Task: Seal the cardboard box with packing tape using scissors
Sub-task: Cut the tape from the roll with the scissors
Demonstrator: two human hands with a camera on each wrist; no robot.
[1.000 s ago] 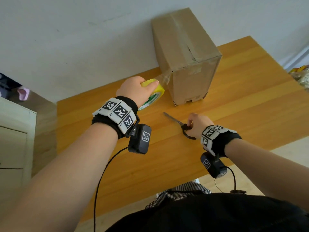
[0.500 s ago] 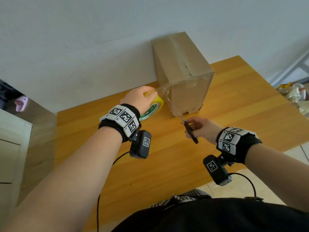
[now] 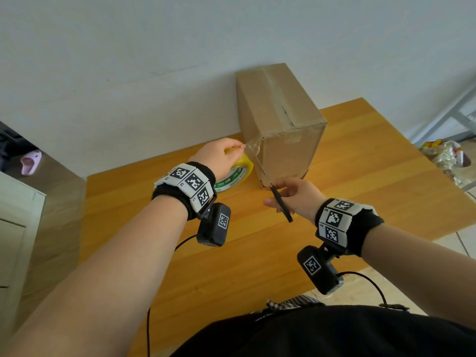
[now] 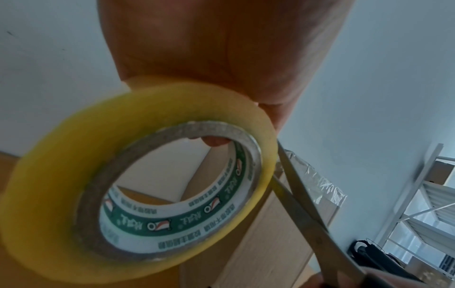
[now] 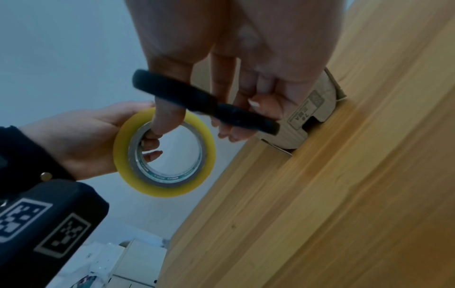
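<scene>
Standing upright near the middle of the head view, a cardboard box [image 3: 283, 119] rests on a wooden table [image 3: 373, 191], its back close to the pale wall. A band of clear tape already runs along the top of the box, and a loose, crinkled strip of tape [image 3: 251, 148] stretches from the upper left edge of the box toward a yellow tape roll [image 3: 238, 173] just left of it. The person's left hand [image 3: 219, 157] holds this roll off the table, fingers wrapped over its outer rim; in the right wrist view, two fingertips [image 5: 150, 144] curl through the roll's hollow core, so the grasp on the roll is firm. In the left wrist view the roll [image 4: 138, 179] fills the lower left of the frame, showing a green and white printed label inside the core. The right hand [image 3: 296, 197] sits in front of the lower left corner of the box, with its thumb and fingers threaded through the black handles of a pair of scissors [image 3: 277, 199]. The scissors slant up and left from the hand, and the left wrist view shows the two metal blades [image 4: 302, 210] parted in a narrow V, their tips right beside the roll's rim, where the clear strip leaves it. At the right edge of the head view, crumpled plastic packaging [image 3: 445, 155] lies beyond the table, and a pink slipper [image 3: 31, 161] lies on the floor at the far left.
</scene>
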